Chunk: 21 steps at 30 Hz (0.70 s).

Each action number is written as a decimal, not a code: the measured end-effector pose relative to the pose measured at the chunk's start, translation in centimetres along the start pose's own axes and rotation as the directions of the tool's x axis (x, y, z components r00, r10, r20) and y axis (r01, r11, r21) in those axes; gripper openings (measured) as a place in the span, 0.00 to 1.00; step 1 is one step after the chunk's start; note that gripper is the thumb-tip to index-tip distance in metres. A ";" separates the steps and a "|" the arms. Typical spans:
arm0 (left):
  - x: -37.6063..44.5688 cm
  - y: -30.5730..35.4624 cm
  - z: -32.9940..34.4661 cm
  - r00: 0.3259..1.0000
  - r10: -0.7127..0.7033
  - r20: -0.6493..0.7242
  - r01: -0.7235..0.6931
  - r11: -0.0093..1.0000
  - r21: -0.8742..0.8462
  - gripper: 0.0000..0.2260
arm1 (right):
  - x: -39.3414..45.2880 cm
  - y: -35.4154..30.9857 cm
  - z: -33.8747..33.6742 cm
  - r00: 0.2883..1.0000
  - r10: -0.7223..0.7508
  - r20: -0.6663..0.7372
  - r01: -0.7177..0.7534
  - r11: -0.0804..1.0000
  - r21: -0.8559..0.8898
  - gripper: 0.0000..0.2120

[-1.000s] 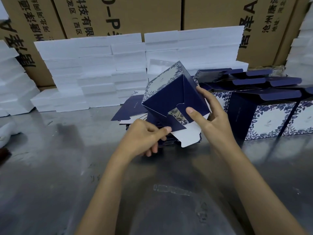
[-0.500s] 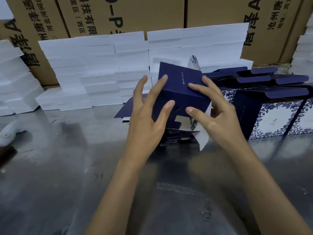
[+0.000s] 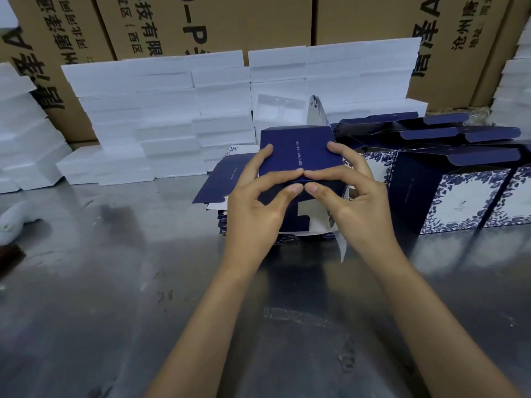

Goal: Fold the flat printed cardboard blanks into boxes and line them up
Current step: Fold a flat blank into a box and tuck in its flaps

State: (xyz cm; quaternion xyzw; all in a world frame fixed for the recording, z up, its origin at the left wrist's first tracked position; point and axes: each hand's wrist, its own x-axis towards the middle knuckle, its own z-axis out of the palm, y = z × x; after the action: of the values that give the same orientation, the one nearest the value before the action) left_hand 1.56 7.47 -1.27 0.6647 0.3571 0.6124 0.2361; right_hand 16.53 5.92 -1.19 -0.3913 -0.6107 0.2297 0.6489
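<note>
Box point(image 3: 298, 152) half-formed above blank stack point(image 3: 218, 182) on worktop point(image 3: 115, 282), pinched by left hand point(image 3: 258, 208) and right hand point(image 3: 356, 202); bottom flaps loose. Finished boxes point(image 3: 459, 202) lined at right; stack remains.

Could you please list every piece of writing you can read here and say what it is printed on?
"有限", "(西区)", "-P": brown carton behind the foam.
"沧州": right carton, upside down.
Large "A": left carton, sideways.
Fine white line on the navy box: too small to read.
</note>
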 end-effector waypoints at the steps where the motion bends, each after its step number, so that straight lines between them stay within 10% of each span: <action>1: 0.0 -0.1 -0.1 1.000 0.002 0.004 -0.002 1.000 -0.021 0.10 | 0.0 0.1 0.0 1.000 -0.001 0.001 0.001 1.000 0.005 0.14; 21: 0.8 -0.5 -1.6 0.994 -0.038 0.102 0.046 0.996 -0.074 0.13 | 0.9 1.4 -2.1 0.996 0.033 0.082 -0.039 0.996 0.082 0.14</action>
State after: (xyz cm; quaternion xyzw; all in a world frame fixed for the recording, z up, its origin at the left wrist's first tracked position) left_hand -0.13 8.15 -0.91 0.6774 0.3352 0.5863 0.2917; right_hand 18.94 6.95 -1.62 -0.3653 -0.6191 0.2822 0.6354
